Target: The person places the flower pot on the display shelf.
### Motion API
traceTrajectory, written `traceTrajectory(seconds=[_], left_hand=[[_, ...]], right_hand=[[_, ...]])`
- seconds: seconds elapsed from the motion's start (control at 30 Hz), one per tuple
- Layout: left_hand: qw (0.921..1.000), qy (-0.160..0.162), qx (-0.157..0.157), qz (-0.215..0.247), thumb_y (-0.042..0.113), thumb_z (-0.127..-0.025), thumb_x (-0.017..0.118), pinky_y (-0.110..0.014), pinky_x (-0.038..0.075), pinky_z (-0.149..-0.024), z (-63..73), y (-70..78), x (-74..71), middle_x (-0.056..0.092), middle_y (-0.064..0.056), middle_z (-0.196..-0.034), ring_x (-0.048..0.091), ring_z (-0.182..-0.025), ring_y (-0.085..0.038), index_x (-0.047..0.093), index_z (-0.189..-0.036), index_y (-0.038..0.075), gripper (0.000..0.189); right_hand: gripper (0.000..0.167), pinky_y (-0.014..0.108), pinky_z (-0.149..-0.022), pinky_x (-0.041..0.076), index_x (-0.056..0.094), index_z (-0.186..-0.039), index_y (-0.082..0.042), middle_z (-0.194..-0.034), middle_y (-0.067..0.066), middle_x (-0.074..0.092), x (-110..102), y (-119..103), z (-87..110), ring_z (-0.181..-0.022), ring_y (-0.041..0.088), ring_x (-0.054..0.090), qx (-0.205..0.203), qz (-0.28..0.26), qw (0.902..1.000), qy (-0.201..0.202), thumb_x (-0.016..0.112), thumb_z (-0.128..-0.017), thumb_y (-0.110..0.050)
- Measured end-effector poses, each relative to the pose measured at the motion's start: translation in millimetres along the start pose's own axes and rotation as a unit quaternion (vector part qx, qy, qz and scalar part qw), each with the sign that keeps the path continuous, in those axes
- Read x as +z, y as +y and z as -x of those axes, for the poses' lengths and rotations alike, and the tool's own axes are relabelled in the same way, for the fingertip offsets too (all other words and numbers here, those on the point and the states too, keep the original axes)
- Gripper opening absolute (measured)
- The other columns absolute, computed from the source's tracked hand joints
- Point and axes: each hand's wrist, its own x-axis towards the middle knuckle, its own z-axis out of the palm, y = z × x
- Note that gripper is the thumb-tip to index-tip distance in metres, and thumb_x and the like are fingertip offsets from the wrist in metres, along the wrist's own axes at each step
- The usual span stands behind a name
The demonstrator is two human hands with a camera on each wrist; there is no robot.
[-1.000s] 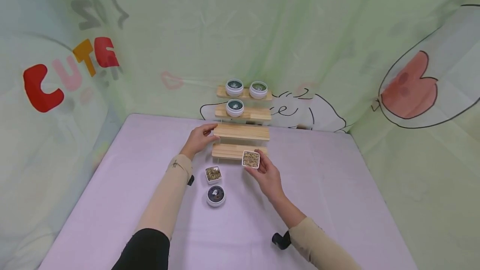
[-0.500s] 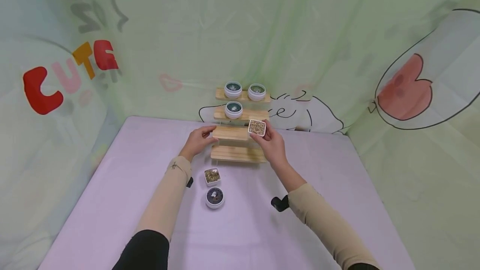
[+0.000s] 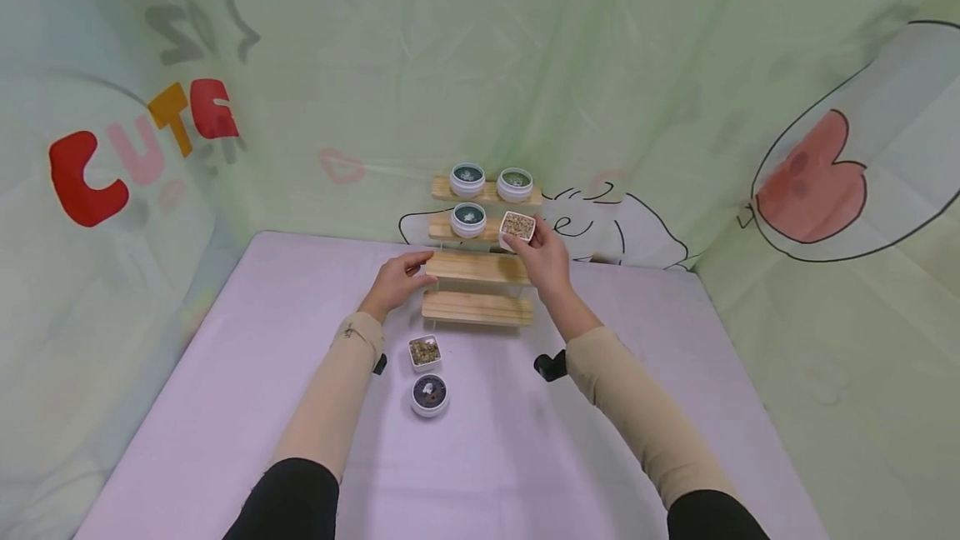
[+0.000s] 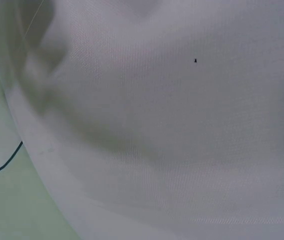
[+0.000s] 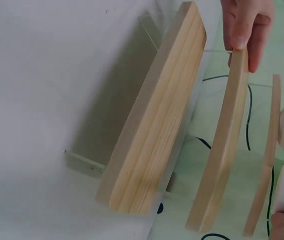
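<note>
Nearest, below the middle of the frame, a dark-topped jar [image 3: 430,392] stands on the lilac cloth [image 3: 525,457]. Just above it in the frame sits a mottled square tub [image 3: 424,352]. Beyond them, at the centre, runs the lowest board [image 3: 477,308], of pale wood, and behind that the second board [image 3: 478,267]. The left hand [image 3: 395,282], left of centre, pinches the second board's left end between thumb and fingers, as the upper right of the right wrist view confirms. The right hand [image 3: 550,260], right of centre, grasps a pale-grained square tub [image 3: 517,226] over the right part of the third board [image 3: 442,228], just beside the green-topped jar [image 3: 468,220] there; I cannot tell whether the tub's base touches the wood.

The step in hand looks like setting that tub down. Done well, it would be kept level, lowered straight until the base bears fully on the wood, held a little off its neighbour, and let go only once it sits firm; a steady left hand should stop the boards from shifting.

Farthest, in the upper centre, the top board [image 3: 491,192] carries a left-hand jar [image 3: 467,179] and a right-hand jar [image 3: 515,184].

Counted: two hands, four boards, two square tubs, and four round jars, three on the boards and one on the cloth
</note>
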Motion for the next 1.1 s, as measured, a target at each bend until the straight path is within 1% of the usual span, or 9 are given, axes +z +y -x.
traceTrajectory(seconds=[0.23, 0.47, 0.63, 0.77, 0.87, 0.97, 1.03, 1.1], left_hand=[[1.0000, -0.004, -0.002, 0.003, 0.019, -0.089, 0.074, -0.026, 0.044, -0.109, -0.3, 0.4, -0.3, 0.052, -0.012, -0.142, 0.050, -0.131, -0.025, 0.054, -0.139, 0.005, 0.056], [0.9999, -0.004, 0.011, 0.002, 0.019, -0.089, 0.074, -0.026, 0.044, -0.109, -1.9, -0.9, -1.3, 0.053, -0.013, -0.142, 0.049, -0.131, -0.026, 0.054, -0.139, 0.004, 0.056], [1.0000, -0.006, 0.006, 0.005, 0.020, -0.089, 0.074, -0.026, 0.044, -0.109, -2.5, -1.3, -1.8, 0.053, -0.012, -0.142, 0.050, -0.131, -0.025, 0.055, -0.139, 0.005, 0.056], [1.0000, -0.005, 0.006, 0.006, 0.020, -0.089, 0.074, -0.027, 0.044, -0.109, -1.9, -2.2, -2.0, 0.053, -0.013, -0.142, 0.050, -0.131, -0.026, 0.055, -0.139, 0.004, 0.056], [0.9999, -0.006, 0.006, 0.009, 0.019, -0.088, 0.074, -0.027, 0.044, -0.109, -0.9, -2.4, -2.0, 0.053, -0.013, -0.142, 0.050, -0.131, -0.026, 0.055, -0.139, 0.004, 0.056], [0.9999, -0.006, 0.004, 0.013, 0.019, -0.088, 0.074, -0.028, 0.044, -0.110, -0.3, -1.0, -1.7, 0.053, -0.013, -0.142, 0.050, -0.131, -0.026, 0.055, -0.139, 0.004, 0.056], [0.9999, -0.004, 0.001, 0.014, 0.019, -0.088, 0.074, -0.029, 0.044, -0.110, -0.2, -0.4, -1.6, 0.053, -0.012, -0.142, 0.049, -0.131, -0.025, 0.055, -0.138, 0.004, 0.056], [0.9999, -0.003, 0.000, 0.012, 0.019, -0.088, 0.074, -0.028, 0.044, -0.110, -0.2, 0.7, -2.3, 0.053, -0.013, -0.142, 0.049, -0.131, -0.025, 0.055, -0.139, 0.004, 0.056]], right_hand=[[0.082, 0.023, -0.108, 0.044, 0.028, -0.153, -0.002, -0.150, 0.015, 0.042, 3, 3, -11.1, -0.136, 0.019, 0.043, 0.014, 0.001, 0.9999, 0.001, 0.074, -0.089, -0.023], [0.081, 0.024, -0.109, 0.044, 0.025, -0.153, 0.000, -0.150, 0.015, 0.043, 3, 2, -20.1, -0.136, 0.019, 0.043, 0.000, -0.016, 0.9998, -0.010, 0.073, -0.090, -0.021], [0.081, 0.025, -0.107, 0.045, 0.025, -0.154, -0.002, -0.149, 0.013, 0.044, 3, 2, -25.7, -0.134, 0.018, 0.045, 0.002, -0.013, 0.9998, -0.016, 0.072, -0.091, -0.020], [0.075, 0.026, -0.106, 0.047, 0.031, -0.152, -0.003, -0.145, 0.013, 0.049, 4, 2, -26.8, -0.131, 0.018, 0.049, -0.007, -0.015, 0.9997, -0.020, 0.071, -0.091, -0.019], [0.066, 0.028, -0.105, 0.049, 0.039, -0.149, -0.005, -0.141, 0.012, 0.054, 6, 3, -26.1, -0.128, 0.018, 0.052, -0.017, -0.020, 0.9994, -0.021, 0.071, -0.092, -0.018], [0.061, 0.029, -0.105, 0.049, 0.044, -0.146, -0.007, -0.139, 0.011, 0.055, 6, 3, -25.0, -0.127, 0.018, 0.052, -0.023, -0.017, 0.9994, -0.019, 0.070, -0.092, -0.018], [0.062, 0.031, -0.106, 0.048, 0.043, -0.146, -0.008, -0.141, 0.010, 0.054, 5, 4, -23.6, -0.129, 0.019, 0.050, -0.024, -0.009, 0.9996, -0.011, 0.071, -0.092, -0.020], [0.072, 0.032, -0.111, 0.043, 0.035, -0.151, -0.008, -0.150, 0.009, 0.044, 4, 4, -20.3, -0.136, 0.022, 0.043, -0.018, 0.009, 0.9998, -0.001, 0.071, -0.092, -0.028]])
